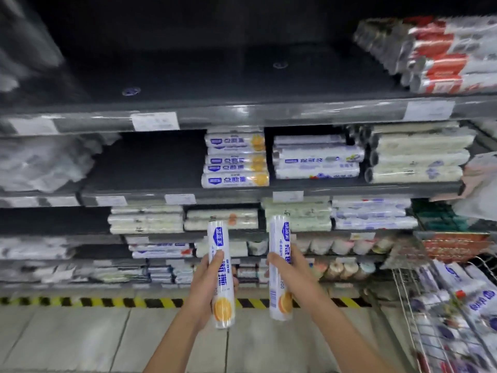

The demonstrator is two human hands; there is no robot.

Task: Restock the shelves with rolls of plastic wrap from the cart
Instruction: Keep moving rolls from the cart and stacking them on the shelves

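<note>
Left hand grips a white orange-printed plastic-wrap roll, right hand grips a second roll, both upright. The matching stack of rolls lies sideways on the dark middle shelf, farther in and nearly straight above the left hand, so I'd guess they need tipping flat.

dark shelves, stacked wrap rolls

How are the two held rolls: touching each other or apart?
Apart. The head view shows shelving and floor through a clear gap between the left roll and the right roll, top to bottom.
</note>
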